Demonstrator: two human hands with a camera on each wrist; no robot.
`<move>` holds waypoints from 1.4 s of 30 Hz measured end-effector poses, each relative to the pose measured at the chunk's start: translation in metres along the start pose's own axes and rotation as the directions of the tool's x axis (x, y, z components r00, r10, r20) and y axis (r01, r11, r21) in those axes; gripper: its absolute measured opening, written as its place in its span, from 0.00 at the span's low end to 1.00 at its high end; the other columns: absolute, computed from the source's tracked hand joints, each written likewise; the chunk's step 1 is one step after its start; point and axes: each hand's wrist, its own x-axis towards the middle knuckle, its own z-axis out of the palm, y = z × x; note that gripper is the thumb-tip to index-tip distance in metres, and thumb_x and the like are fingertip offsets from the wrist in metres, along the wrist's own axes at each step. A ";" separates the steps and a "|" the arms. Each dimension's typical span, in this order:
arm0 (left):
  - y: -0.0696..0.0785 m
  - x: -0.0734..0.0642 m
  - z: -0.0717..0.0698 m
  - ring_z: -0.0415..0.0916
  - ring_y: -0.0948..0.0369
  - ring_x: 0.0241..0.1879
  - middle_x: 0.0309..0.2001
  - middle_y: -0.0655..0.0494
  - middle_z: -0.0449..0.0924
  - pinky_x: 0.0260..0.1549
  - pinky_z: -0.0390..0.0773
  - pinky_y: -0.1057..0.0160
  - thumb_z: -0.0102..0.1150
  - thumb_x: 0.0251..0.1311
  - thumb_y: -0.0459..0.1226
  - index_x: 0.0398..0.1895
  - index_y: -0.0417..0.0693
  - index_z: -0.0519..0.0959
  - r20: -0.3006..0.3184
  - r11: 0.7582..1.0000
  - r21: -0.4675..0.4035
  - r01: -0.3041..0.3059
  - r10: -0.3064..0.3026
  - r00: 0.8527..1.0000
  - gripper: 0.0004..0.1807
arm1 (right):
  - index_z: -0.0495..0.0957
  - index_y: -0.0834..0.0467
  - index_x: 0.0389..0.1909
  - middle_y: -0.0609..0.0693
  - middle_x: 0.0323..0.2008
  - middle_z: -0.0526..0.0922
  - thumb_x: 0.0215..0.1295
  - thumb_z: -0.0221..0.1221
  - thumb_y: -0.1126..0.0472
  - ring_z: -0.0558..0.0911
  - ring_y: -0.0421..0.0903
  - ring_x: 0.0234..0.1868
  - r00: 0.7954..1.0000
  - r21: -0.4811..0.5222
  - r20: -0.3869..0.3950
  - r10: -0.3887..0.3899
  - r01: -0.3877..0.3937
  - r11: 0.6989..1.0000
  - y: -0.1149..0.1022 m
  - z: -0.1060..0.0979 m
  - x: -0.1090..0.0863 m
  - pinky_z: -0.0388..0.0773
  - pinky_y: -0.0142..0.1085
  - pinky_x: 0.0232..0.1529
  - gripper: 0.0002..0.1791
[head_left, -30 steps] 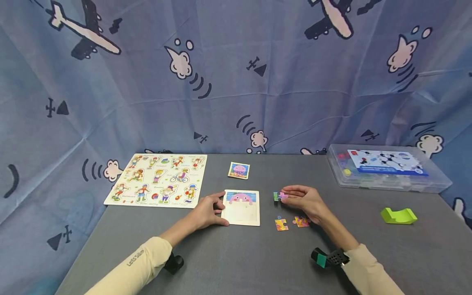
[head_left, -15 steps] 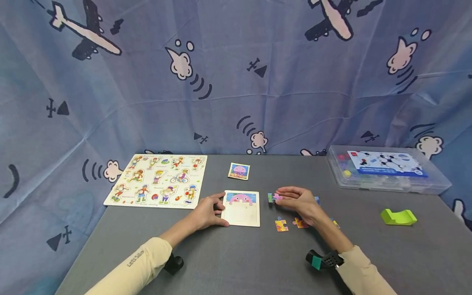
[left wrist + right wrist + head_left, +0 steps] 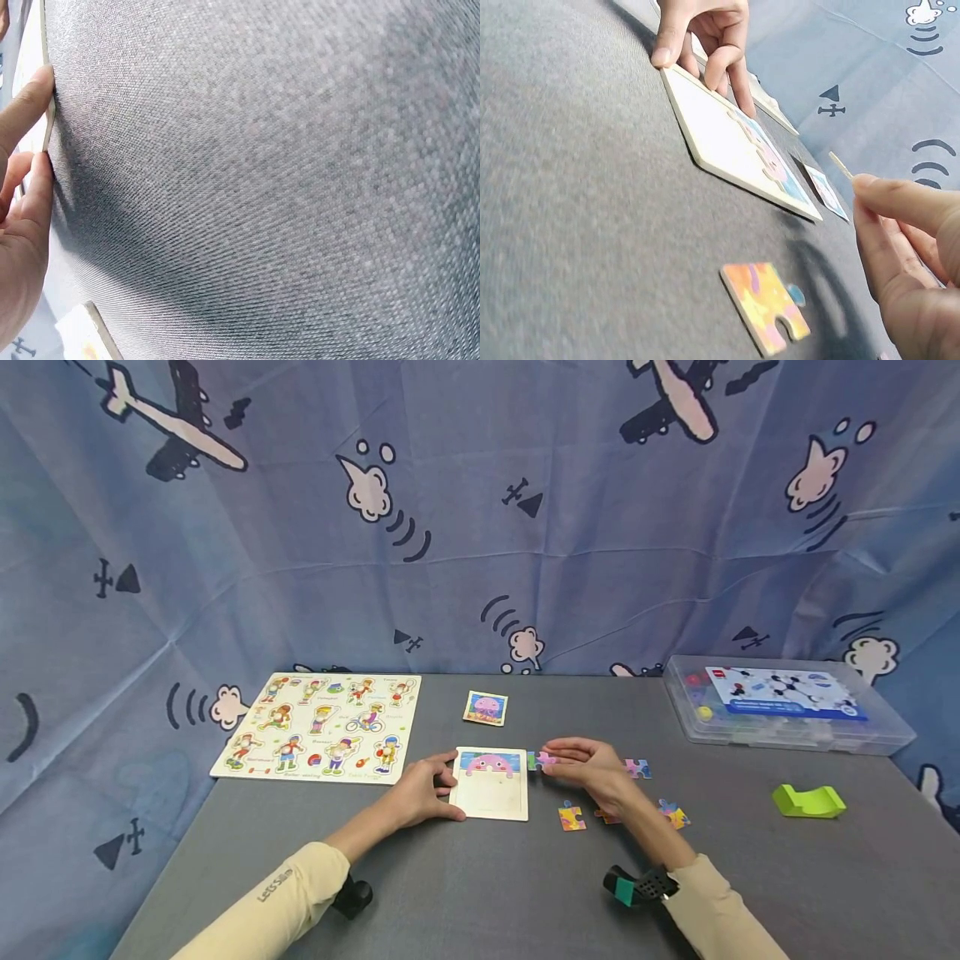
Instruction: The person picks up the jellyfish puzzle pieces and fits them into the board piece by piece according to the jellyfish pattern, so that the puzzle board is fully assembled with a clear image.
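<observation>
Though edgewise wristside, piece [image 3: 539,761] colourful headside

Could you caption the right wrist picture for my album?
A right hand pinches a puzzle piece while the left hand holds the puzzle board; an orange-yellow piece lies on the grey table.

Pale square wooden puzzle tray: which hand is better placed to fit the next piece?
Probably the right hand: it pinches a pink-and-green jigsaw piece near the right edge of the tray; the left hand holds the left edge.
</observation>
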 end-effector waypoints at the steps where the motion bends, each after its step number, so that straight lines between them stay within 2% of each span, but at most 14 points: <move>1: 0.000 0.000 0.000 0.67 0.47 0.62 0.66 0.40 0.66 0.41 0.82 0.70 0.80 0.34 0.31 0.27 0.39 0.78 0.002 1.000 0.002 0.002 -0.002 1.000 0.18 | 0.68 0.78 0.56 0.57 0.47 0.83 0.53 0.65 0.78 0.83 0.39 0.44 1.000 0.008 0.005 -0.001 0.001 1.000 0.000 0.002 0.001 0.82 0.33 0.48 0.28; 6: 0.000 0.000 0.000 0.66 0.47 0.63 0.66 0.40 0.66 0.42 0.82 0.67 0.81 0.34 0.31 0.27 0.40 0.79 0.006 1.000 0.019 -0.002 0.002 1.000 0.18 | 0.67 0.80 0.55 0.61 0.49 0.82 0.53 0.63 0.79 0.83 0.40 0.44 1.000 0.030 0.019 0.000 -0.001 1.000 0.000 0.010 0.002 0.82 0.34 0.47 0.28; 13: 0.000 0.000 0.000 0.66 0.47 0.63 0.67 0.41 0.66 0.42 0.82 0.70 0.80 0.34 0.31 0.26 0.41 0.78 0.006 1.000 0.010 0.013 -0.013 1.000 0.18 | 0.70 0.75 0.55 0.61 0.51 0.81 0.53 0.66 0.74 0.82 0.41 0.46 1.000 -0.043 0.007 0.024 -0.024 0.999 0.000 0.020 0.004 0.82 0.32 0.48 0.28; 25: -0.001 0.000 0.000 0.66 0.48 0.64 0.66 0.41 0.66 0.42 0.82 0.70 0.80 0.34 0.31 0.27 0.40 0.78 0.003 1.000 -0.002 0.014 -0.014 1.000 0.18 | 0.71 0.78 0.53 0.58 0.45 0.83 0.50 0.65 0.79 0.83 0.41 0.42 1.000 0.041 0.031 0.000 -0.001 0.999 0.006 0.035 0.011 0.83 0.33 0.44 0.26; 29: -0.001 0.000 0.000 0.65 0.47 0.64 0.66 0.41 0.66 0.42 0.82 0.70 0.80 0.34 0.31 0.27 0.40 0.78 0.001 1.000 0.003 0.012 -0.012 1.000 0.18 | 0.71 0.79 0.52 0.57 0.43 0.84 0.49 0.65 0.80 0.83 0.40 0.40 0.999 0.047 0.034 -0.014 0.012 0.999 0.007 0.039 0.011 0.83 0.31 0.44 0.26; 33: -0.001 0.000 0.001 0.64 0.47 0.65 0.67 0.42 0.66 0.42 0.82 0.70 0.80 0.34 0.31 0.26 0.41 0.78 0.001 1.000 0.004 0.016 -0.016 1.000 0.18 | 0.70 0.80 0.51 0.61 0.44 0.83 0.49 0.64 0.81 0.82 0.39 0.38 0.998 0.045 0.046 -0.034 0.032 0.998 0.008 0.045 0.011 0.82 0.29 0.43 0.25; 42: -0.001 0.001 0.000 0.67 0.47 0.62 0.66 0.40 0.65 0.42 0.81 0.71 0.80 0.35 0.31 0.27 0.39 0.77 0.005 1.000 -0.015 0.003 -0.003 1.000 0.18 | 0.73 0.79 0.48 0.67 0.44 0.82 0.49 0.65 0.80 0.83 0.41 0.38 0.994 -0.024 0.038 -0.099 0.100 0.995 0.011 0.062 0.014 0.82 0.29 0.42 0.23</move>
